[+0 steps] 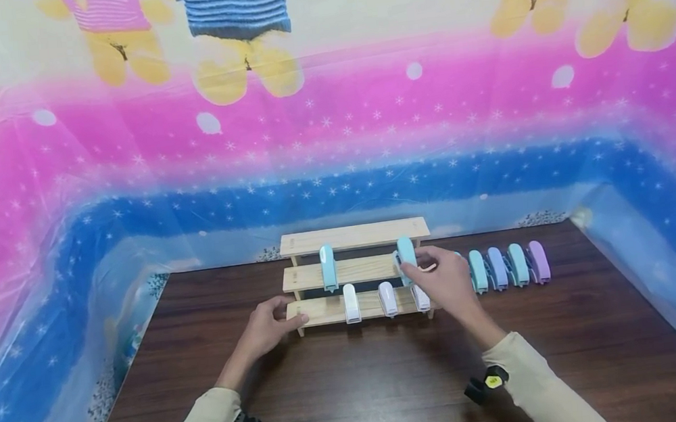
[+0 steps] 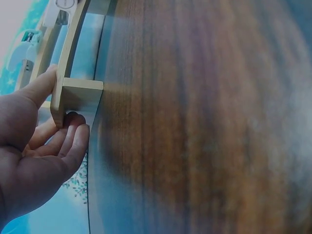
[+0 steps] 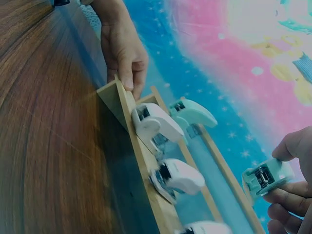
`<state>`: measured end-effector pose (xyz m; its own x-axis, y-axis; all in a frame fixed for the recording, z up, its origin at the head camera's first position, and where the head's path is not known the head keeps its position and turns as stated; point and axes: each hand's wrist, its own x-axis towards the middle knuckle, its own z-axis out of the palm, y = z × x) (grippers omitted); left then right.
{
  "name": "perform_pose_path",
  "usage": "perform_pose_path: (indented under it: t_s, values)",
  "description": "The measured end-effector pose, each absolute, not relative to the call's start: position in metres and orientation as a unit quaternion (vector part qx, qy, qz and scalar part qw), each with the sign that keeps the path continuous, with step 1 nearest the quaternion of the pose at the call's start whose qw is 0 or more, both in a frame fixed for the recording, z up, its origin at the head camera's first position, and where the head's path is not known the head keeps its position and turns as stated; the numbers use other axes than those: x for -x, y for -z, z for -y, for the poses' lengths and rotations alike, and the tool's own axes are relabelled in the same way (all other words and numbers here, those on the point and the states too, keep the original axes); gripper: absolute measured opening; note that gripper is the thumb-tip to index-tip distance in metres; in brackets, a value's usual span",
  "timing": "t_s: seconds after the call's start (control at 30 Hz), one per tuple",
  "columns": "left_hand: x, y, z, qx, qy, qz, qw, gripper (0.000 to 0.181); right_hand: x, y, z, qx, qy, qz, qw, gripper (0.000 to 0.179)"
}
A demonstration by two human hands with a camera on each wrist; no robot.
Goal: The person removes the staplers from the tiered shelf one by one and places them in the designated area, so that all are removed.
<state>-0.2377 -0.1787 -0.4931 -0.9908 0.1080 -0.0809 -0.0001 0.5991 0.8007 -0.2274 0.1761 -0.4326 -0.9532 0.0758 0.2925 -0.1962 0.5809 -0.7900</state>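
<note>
Turquoise plastic forms the body of the held stapler (image 1: 406,250), located at the right end of the middle shelf (image 1: 363,270) of a three-tier wooden rack; whether its base touches the shelf cannot be determined. The grip of the right hand (image 1: 447,278) pinches this stapler between thumb and fingers. A second turquoise stapler (image 1: 328,267) stands on the middle shelf toward its left end. The lower shelf (image 1: 320,313) carries three white units, set apart from one another: a left white stapler (image 1: 352,303), a centre white stapler (image 1: 388,299) and a right white stapler (image 1: 422,298), the last partly hidden by the right hand. The grip of the left hand (image 1: 268,325) holds the left end of the lower shelf, thumb on the upper face and the other fingers around the end and beneath. The top shelf (image 1: 353,237) is at the rear of the rack. To the right of the rack, a row of staplers rests on the dark wood-grain worktop (image 1: 355,386): a teal stapler (image 1: 478,272), a periwinkle stapler (image 1: 496,269), another teal stapler (image 1: 517,266) and a purple stapler (image 1: 539,262), with one more mostly concealed behind the right hand. Behind the worktop hangs a printed backdrop (image 1: 329,123) in pink, blue and white. Both forearms wear pale sleeves (image 1: 537,378).
</note>
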Motion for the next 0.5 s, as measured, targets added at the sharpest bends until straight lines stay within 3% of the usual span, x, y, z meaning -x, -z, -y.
perform_pose_path:
  t_s: [0.5]
  values:
    - [0.24, 0.493, 0.178, -0.033, -0.452, -0.89, 0.056, 0.055, 0.221, 0.426, -0.227, 0.005, -0.434, 0.881, 0.186, 0.041]
